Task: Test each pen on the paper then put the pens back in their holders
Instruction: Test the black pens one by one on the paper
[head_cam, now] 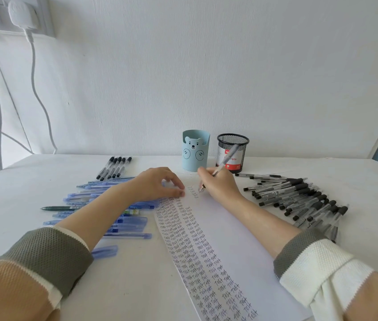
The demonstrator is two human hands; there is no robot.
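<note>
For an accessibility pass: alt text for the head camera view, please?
The right hand holds a pen tip-down near the top of a paper bearing columns of "Test"; the left hand presses the sheet with its fingertips. Blue pens lie at left, black pens at right; a bear holder and a mesh holder stand behind.

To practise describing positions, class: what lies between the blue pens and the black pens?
In the head view: the written-on paper, with the left hand resting on it and the right hand holding a pen.

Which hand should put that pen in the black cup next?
Right hand: it grips the pen, and the black cup stands just beyond it. The left hand presses the paper.
</note>
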